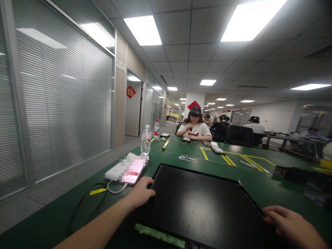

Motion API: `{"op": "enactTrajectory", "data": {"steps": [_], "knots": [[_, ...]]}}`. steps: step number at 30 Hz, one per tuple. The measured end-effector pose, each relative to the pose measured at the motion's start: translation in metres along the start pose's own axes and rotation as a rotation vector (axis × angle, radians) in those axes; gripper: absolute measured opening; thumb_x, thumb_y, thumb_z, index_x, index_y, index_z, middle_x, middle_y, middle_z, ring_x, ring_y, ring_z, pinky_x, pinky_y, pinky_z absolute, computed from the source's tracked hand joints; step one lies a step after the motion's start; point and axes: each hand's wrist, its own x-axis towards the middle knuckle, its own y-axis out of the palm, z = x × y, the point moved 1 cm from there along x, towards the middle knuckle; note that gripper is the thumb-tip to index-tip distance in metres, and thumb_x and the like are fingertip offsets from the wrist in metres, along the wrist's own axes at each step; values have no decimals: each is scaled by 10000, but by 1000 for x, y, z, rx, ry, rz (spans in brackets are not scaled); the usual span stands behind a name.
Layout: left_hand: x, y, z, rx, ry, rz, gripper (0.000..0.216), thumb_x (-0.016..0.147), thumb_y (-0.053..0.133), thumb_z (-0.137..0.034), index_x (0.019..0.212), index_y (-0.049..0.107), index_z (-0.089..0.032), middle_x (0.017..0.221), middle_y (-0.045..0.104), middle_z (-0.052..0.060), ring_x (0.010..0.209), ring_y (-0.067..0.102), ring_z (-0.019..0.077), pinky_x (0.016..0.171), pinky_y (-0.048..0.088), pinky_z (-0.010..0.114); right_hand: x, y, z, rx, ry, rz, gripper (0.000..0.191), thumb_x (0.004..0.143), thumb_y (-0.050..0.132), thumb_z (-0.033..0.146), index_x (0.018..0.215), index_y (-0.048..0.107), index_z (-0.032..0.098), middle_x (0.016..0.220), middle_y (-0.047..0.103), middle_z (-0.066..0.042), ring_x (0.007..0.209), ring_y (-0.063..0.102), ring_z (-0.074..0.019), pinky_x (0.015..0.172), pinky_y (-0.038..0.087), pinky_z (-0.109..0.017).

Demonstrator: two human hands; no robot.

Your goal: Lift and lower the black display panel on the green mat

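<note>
A large black display panel (199, 204) lies in front of me, its dark screen facing up and reflecting light. Along its near left edge runs a narrow green circuit board (158, 236). My left hand (142, 190) grips the panel's left edge, thumb over the frame and the other fingers hidden at the side. At the right edge, my right hand (285, 221) is closed on the frame with its fingertips. Just beyond my left hand lies a phone (132, 174) with a lit pink screen, plugged to a white cable (116, 191).
The green table (178, 162) bears yellow tape lines. A water bottle (146, 141) and a smaller red-capped bottle (156, 129) stand at the left. Black parts (293, 173) lie at the right. A black cord (80, 204) trails at the left. Across sits another person (195, 129).
</note>
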Motion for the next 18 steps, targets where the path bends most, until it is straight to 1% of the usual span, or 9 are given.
{"op": "enactTrajectory", "data": {"steps": [3,7,10,13,15,18], "knots": [[-1,0,-3,23,2,5,373,706,699,-123,1054,831,-145,1357,751,155,1359,662,336,1152,496,367,-1,0,1,-3,2,-5,407,656,565,642,828,748,321,815,873,-89,628,752,-336,788,606,-516],[-3,0,-6,46,-21,3,391,734,693,-111,1100,822,-160,1419,730,151,1389,655,312,1171,488,353,-4,0,4,-26,7,-8,396,672,551,612,848,742,313,834,877,-97,641,757,-335,770,594,-509],[-4,0,-7,69,-23,11,395,748,688,-111,1121,816,-146,1448,714,166,1403,652,312,1198,475,363,-5,0,5,-34,1,-18,388,677,545,603,852,741,316,833,877,-89,651,765,-331,752,592,-497],[-4,0,-9,99,-16,19,381,744,700,-123,1102,822,-168,1446,720,152,1426,641,324,1239,449,380,-7,1,7,-23,6,-13,359,675,556,586,834,739,322,797,870,-78,613,750,-324,728,601,-492],[-5,-1,-10,106,1,22,437,747,703,-136,1168,817,-167,1465,713,162,1443,632,328,1272,422,393,-8,1,8,-13,5,-14,356,667,567,583,830,742,319,807,872,-83,607,747,-322,719,601,-489],[-9,-3,-12,91,44,51,603,777,711,-201,1374,754,-131,1534,668,204,1466,620,337,1302,397,412,-9,0,8,-8,-18,-12,375,674,577,599,840,755,313,825,874,-91,609,749,-319,704,594,-484]]}}
